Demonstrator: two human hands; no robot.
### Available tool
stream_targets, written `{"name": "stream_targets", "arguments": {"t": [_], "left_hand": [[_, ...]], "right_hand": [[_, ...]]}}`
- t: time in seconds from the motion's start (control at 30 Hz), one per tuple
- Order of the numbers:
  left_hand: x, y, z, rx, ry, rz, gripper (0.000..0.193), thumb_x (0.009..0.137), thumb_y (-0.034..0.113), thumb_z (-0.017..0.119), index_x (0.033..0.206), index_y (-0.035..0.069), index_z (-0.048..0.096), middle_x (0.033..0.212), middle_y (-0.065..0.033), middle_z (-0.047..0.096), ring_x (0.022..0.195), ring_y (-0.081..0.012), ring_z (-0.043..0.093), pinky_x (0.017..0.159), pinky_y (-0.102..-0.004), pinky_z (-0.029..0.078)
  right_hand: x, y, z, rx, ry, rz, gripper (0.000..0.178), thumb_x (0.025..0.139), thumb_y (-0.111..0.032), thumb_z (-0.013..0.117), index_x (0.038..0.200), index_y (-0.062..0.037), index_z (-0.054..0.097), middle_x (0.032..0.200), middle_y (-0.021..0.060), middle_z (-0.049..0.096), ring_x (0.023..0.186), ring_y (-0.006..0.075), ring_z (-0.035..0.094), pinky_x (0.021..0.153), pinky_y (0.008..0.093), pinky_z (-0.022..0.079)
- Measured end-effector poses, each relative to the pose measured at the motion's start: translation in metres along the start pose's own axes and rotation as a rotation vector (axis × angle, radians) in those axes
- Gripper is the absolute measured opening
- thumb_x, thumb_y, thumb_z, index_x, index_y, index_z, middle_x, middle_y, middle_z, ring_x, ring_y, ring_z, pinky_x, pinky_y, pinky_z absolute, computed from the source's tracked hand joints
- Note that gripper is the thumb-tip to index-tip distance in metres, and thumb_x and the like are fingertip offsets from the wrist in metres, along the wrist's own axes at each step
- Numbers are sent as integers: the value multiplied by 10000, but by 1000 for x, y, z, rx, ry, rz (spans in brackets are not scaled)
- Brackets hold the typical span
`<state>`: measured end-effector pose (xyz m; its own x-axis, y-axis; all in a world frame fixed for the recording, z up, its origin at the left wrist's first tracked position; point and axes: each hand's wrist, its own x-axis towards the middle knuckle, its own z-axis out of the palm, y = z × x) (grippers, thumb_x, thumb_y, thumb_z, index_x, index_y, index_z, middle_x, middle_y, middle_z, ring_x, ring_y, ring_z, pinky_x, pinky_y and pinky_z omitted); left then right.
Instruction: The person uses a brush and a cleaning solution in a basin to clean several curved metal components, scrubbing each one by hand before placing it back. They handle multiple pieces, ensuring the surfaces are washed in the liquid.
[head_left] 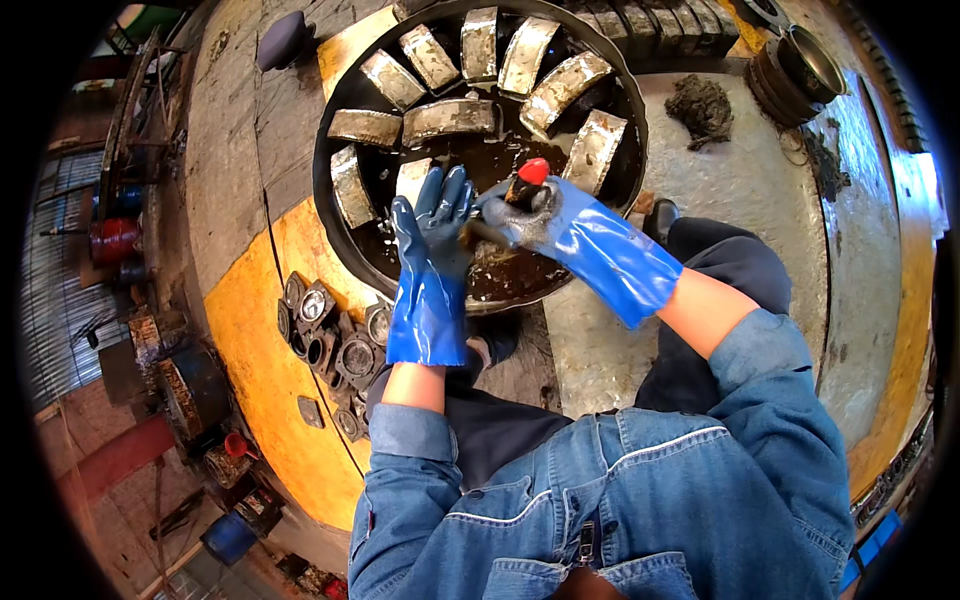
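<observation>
A large round dark pan (324, 195) lies before me, with dark liquid in its bottom. Curved metal segments (449, 119), dull silver and stained, stand around its inside. My left hand (436, 240), in a blue rubber glove, reaches over the near rim with its fingers stretched out. Just beyond its fingertips shows one pale metal piece (413, 176); I cannot tell whether they touch. Wearing a matching glove, my right hand (537, 218) is closed around a tool with a red-ended handle (534, 171). The tool's working end, between the hands, is blurred.
Greasy round metal parts (356, 358) are heaped left of the pan's near side. A dark clump of fibres (700, 110) lies to its right, beyond it metal rings (810, 62). Black blocks (660, 28) line the back. Machinery and drums (115, 240) stand at far left.
</observation>
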<state>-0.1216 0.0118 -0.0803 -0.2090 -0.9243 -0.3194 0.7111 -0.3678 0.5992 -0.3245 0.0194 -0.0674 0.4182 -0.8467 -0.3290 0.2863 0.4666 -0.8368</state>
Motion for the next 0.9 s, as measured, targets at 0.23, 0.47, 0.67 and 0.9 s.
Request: {"name": "stream_targets", "arguments": {"t": [0.23, 0.47, 0.67, 0.9], "left_hand": [[-17, 6, 34, 1656, -297, 273, 614, 780, 19, 746, 1364, 43, 557, 1267, -129, 647, 1177, -222, 611, 985, -334, 500], [-22, 0, 28, 1853, -335, 187, 199, 774, 184, 749, 931, 65, 719, 850, -161, 703, 837, -352, 684, 735, -378, 551], [-17, -22, 19, 1958, -244, -47, 335, 747, 334, 739, 1014, 134, 716, 998, -148, 725, 978, -362, 675, 826, -426, 557], [-16, -18, 34, 2093, -31, -615, 480, 804, 414, 730, 1204, 151, 695, 1175, -168, 692, 1121, -363, 651, 942, -445, 538]], "right_hand": [[-20, -30, 3, -456, 71, -12, 246, 850, -277, 702, 977, -70, 658, 813, 45, 687, 704, 136, 601, 653, 292, 501], [-15, -29, 14, -868, 164, 30, 327, 820, -385, 721, 999, -112, 711, 883, 146, 724, 810, 288, 698, 769, 360, 552], [-19, -23, 34, -1365, 103, -185, 396, 815, -412, 727, 1101, -141, 686, 1004, 128, 723, 915, 322, 698, 827, 408, 562], [-12, -37, 24, -1775, 70, -47, 469, 872, -385, 647, 1301, -209, 575, 1305, 144, 621, 1137, 345, 630, 953, 491, 501]]}}
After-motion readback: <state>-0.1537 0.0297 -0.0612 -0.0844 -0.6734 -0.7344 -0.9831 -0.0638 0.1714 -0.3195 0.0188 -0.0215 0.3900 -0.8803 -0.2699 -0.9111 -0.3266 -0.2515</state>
